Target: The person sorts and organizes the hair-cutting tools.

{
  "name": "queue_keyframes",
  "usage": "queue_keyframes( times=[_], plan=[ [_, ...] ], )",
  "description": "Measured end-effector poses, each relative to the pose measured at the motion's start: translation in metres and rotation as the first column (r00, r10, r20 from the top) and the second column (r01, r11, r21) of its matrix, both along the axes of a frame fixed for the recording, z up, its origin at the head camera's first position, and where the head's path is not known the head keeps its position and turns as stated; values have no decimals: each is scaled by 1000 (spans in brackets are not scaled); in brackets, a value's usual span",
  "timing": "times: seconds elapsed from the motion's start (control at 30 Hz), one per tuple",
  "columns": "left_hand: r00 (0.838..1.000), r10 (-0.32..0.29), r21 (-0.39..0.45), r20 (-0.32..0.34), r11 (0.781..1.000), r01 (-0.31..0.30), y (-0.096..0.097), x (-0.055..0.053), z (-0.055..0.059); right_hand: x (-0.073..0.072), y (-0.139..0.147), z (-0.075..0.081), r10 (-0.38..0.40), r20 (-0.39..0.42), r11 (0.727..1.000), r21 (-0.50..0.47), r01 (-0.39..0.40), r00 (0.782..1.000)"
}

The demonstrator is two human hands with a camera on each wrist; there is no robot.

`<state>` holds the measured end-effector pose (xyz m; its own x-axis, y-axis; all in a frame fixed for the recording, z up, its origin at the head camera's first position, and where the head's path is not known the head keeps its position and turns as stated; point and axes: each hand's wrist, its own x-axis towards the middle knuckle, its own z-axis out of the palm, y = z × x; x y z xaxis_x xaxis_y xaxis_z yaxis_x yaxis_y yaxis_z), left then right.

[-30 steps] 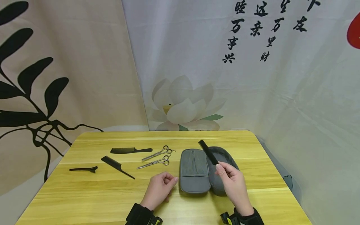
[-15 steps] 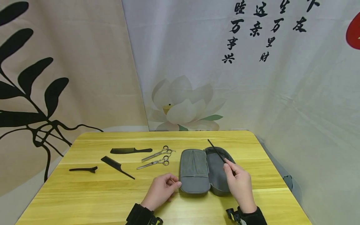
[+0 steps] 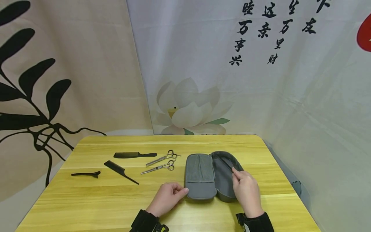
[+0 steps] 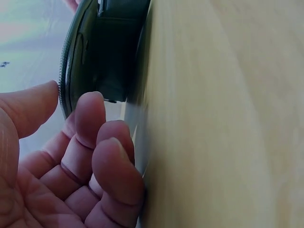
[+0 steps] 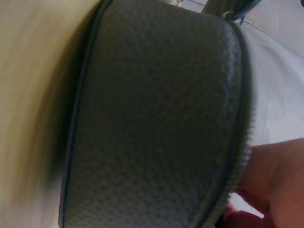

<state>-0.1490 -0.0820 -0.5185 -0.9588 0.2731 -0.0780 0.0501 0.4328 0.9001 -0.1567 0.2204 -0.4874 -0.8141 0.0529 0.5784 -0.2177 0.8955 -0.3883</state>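
Observation:
A grey zip case (image 3: 200, 190) lies unfolded on the table, its flat pocketed half on the left and its deep half on the right. My right hand (image 3: 247, 193) pinches a black comb (image 3: 227, 163), seen nearly edge-on inside the deep half. In the right wrist view the case's wall (image 5: 152, 114) hides the comb, and only part of the hand (image 5: 275, 185) shows beyond the zip. My left hand (image 3: 167, 198) holds the near left corner of the flat half. In the left wrist view its thumb (image 4: 35, 107) touches the zip edge, with curled fingers below.
Left of the case lie two pairs of scissors (image 3: 162, 167), a handled comb (image 3: 127, 155), a tail comb (image 3: 116, 167) and a black hair clip (image 3: 87, 174). The wooden table (image 3: 72, 206) ends at a printed cloth backdrop (image 3: 188, 64).
My right hand has moved right and lowered the comb from above the case into its deep half. My left hand has shifted slightly right, onto the case's corner.

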Motion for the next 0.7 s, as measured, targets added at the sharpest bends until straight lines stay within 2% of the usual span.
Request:
queue_keyframes(
  times=[0.23, 0.33, 0.57, 0.7],
  plan=[
    [999, -32, 44, 34, 999, 31, 0, -2, -4, 0, -2, -1, -45, 82, 998, 54, 40, 996],
    [998, -40, 48, 45, 998, 38, 0, -2, -5, 1, -3, -3, -41, 108, 996, 79, 32, 993],
    [997, -54, 77, 62, 996, 49, 0, 0, -5, -1, -4, -10, 33, 116, 986, 160, -52, 993],
    [995, -58, 110, 86, 993, 49, 1, 0, -5, -4, -5, -14, 87, 172, 974, 192, -120, 981]
  ],
)
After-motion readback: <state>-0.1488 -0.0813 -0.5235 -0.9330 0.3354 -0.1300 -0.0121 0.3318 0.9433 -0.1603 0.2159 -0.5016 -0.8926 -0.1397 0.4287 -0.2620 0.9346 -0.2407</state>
